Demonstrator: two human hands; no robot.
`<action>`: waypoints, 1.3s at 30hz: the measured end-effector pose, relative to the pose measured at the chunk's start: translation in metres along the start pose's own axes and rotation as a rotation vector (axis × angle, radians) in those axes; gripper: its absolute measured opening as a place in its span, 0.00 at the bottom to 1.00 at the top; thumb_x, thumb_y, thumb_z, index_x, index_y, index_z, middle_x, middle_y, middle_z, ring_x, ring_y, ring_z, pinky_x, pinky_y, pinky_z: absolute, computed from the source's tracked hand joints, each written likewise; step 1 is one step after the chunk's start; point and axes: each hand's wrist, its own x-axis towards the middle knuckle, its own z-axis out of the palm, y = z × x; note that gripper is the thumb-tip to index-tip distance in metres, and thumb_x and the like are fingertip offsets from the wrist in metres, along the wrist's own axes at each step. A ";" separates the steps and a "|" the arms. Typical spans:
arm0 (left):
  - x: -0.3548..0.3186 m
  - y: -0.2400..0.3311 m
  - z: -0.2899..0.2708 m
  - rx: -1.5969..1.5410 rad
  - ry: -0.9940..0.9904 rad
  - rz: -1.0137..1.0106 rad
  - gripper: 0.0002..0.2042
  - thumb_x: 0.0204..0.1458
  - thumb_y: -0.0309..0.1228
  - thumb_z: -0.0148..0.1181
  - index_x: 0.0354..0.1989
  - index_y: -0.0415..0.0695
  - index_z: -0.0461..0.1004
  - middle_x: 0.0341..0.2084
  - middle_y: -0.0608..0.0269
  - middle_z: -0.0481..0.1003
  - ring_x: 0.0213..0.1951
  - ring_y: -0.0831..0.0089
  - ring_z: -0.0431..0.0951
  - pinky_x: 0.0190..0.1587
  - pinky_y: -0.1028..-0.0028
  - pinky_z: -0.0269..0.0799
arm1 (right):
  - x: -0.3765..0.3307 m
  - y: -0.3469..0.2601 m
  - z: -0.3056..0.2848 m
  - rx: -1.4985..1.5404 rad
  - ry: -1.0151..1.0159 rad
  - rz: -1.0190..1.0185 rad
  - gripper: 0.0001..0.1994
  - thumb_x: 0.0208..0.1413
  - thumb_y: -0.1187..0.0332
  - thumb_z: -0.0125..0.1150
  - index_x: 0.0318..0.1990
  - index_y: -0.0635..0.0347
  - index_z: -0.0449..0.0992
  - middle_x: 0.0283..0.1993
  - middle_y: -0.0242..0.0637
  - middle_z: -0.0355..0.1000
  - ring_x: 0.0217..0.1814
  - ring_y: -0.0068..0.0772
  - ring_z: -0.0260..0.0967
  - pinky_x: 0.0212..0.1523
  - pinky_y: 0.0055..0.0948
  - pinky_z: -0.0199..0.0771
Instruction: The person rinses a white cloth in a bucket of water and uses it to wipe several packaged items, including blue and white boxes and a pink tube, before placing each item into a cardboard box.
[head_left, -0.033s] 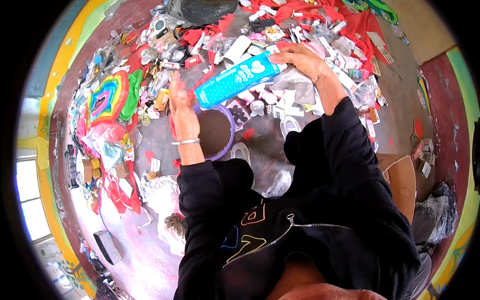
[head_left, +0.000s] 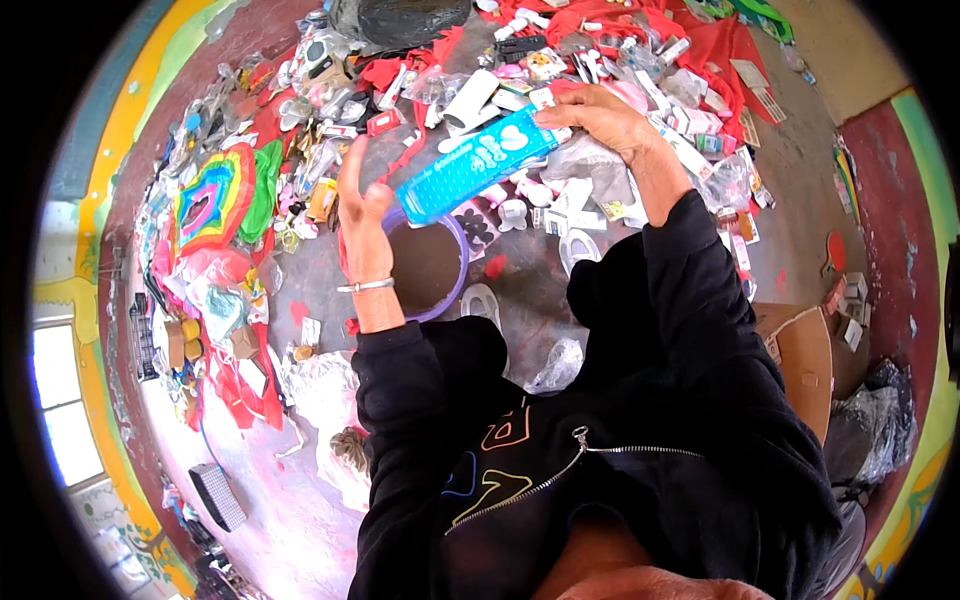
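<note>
We've one blue packet [head_left: 480, 168] lifted, right hand [head_left: 605, 120] gripping, left hand [head_left: 367, 225] spread, clutter [head_left: 470, 98] left across the floor [head_left: 530, 310]!

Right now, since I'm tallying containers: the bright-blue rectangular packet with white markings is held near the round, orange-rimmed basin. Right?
The rim colour is wrong: the head view shows a round, purple-rimmed basin. The bright-blue rectangular packet is indeed held near it.
</note>
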 end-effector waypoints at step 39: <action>-0.027 -0.038 0.062 -0.531 -0.181 -0.671 0.24 0.55 0.50 0.38 0.44 0.39 0.66 0.34 0.58 0.73 0.34 0.69 0.75 0.35 0.73 0.72 | 0.015 -0.001 0.079 -0.421 0.571 -0.758 0.04 0.46 0.72 0.54 0.30 0.57 0.67 0.29 0.38 0.68 0.30 0.44 0.68 0.28 0.34 0.67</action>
